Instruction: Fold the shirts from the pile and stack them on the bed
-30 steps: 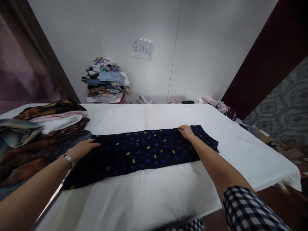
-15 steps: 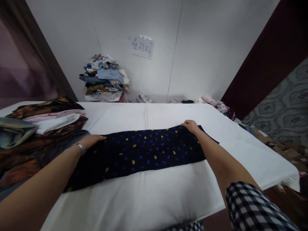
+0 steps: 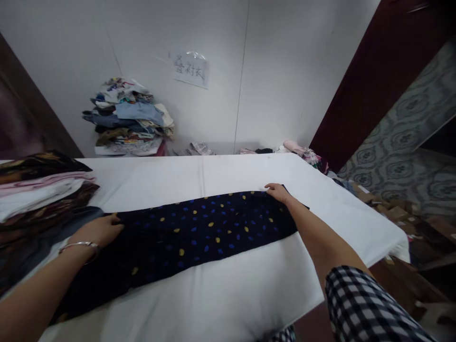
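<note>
One dark navy garment (image 3: 199, 232), dotted with blue and yellow, lies folded into a long narrow band across the white-covered table (image 3: 228, 289), running from the near left toward the far right. We have our left hand (image 3: 98, 229) resting flat on its left end, fingers spread and closed on nothing, a thin bracelet (image 3: 80, 245) at the wrist. Our right hand (image 3: 278, 191) sits at the far right end, fingertips pressing the upper corner; we cannot tell whether they pinch the cloth or only pin it down. We judge the step in hand to be smoothing and squaring the lengthwise fold, with the band held at both ends. The next move, as we read it, calls for a firm hold on one end and an even carry over the other, keeping the long edges aligned so the layers do not slip. Just beside our left arm lies a stack of folded clothes (image 3: 39, 190); behind the table a heap of mixed clothing (image 3: 130, 118) stands by the white wall (image 3: 285, 71), under a paper sign (image 3: 191, 70).
</note>
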Motion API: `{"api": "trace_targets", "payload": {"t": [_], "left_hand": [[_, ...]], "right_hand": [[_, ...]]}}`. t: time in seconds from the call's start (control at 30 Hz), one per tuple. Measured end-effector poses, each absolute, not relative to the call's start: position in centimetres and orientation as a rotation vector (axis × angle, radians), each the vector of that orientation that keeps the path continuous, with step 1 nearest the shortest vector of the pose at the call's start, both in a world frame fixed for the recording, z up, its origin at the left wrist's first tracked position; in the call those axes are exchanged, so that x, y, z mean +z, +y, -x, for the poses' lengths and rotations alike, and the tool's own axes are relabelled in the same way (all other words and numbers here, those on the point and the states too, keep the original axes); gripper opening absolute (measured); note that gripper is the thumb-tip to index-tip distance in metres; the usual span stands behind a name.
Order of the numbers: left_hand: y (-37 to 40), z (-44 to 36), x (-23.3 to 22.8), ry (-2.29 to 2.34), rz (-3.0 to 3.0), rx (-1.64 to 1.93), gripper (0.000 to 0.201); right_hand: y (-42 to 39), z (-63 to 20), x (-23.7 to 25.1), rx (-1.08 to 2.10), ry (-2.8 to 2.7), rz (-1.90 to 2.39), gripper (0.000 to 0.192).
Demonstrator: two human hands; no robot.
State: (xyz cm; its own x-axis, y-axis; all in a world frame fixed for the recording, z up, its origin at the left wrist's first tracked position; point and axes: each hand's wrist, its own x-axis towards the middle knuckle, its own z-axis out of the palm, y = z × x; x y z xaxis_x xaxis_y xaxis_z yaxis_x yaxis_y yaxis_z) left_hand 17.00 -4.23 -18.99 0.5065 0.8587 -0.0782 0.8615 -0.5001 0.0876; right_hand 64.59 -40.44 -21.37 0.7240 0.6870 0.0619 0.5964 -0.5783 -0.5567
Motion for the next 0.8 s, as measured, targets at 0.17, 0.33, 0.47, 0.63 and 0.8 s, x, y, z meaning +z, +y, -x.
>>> {"api": "trace_targets", "payload": {"t": [0.17,0.33,0.47,0.63,0.8], "left_hand": [[-6.7,-18.0,-17.2,1.578,-2.685,-0.399,0.044],[-9.4,-19.2,-17.2,1.473,-3.106,-0.192,0.051],[-9.7,-19.7,-19.8,1.303,-3.192,-0.042,0.054],[-7.5,-19.1,-23.4,1.29,-3.002,-0.055,0.059],[-6.8,-18.7,-24.0,1.32,-3.004,-0.201,0.059]], "right_hand": [[-41.6,-65.2,-21.3,0.041,-0.878,2.378,0.032],[-42.5,-64.9,-21.9,-0.104,-0.779,2.365,0.042],[-42.8,-64.3,-22.7,-0.067,-0.898,2.367,0.04],[-42.9,-64.5,-23.1,-0.01,-1.003,2.395,0.026],[-43.0,-65.0,-22.8,-0.142,-0.921,2.427,0.03]]}}
